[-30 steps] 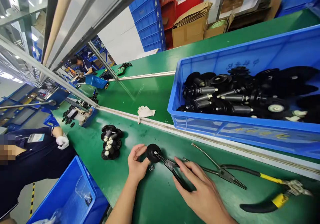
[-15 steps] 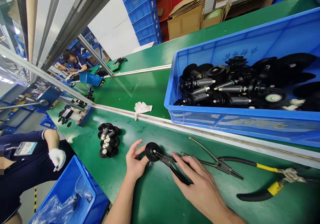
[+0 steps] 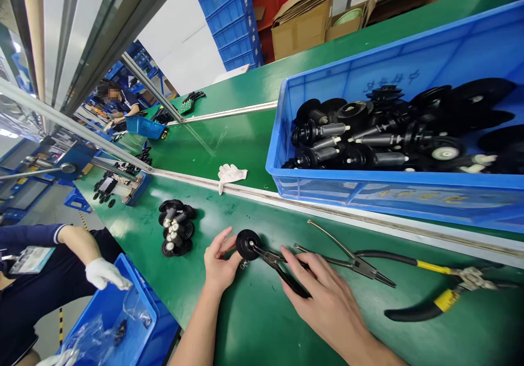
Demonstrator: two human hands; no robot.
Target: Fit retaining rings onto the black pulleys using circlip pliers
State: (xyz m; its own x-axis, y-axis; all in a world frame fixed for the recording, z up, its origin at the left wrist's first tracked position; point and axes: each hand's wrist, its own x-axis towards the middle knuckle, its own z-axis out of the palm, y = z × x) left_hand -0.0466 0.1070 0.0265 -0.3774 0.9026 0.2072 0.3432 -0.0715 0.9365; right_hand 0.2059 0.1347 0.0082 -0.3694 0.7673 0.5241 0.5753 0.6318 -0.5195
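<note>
Steadying a black disc-shaped part [image 3: 244, 240] above the near middle of the green bench [image 3: 249, 325], the left hand [image 3: 221, 262] grips its left edge between thumb and fingers, apparently so that the hub faces the tool unobstructed. The right hand [image 3: 323, 289] has its fingers closed around the handles of the slim pliers [image 3: 273, 258], slanted so that their tips reach the pale centre from the right; whether the tips clasp anything is too small to tell. Small metal pieces [image 3: 244, 264] show just beside the disc's near edge, presumably kept within reach. To the right lie spare pliers [image 3: 364, 268] and yellow-banded cutters [image 3: 450, 295], probably set aside for ready access. The disc is round and dark, with a small light hub; similar black parts are grouped in a cluster [image 3: 177, 228] at left and heaped in the blue bin [image 3: 347, 189] at far right.
</note>
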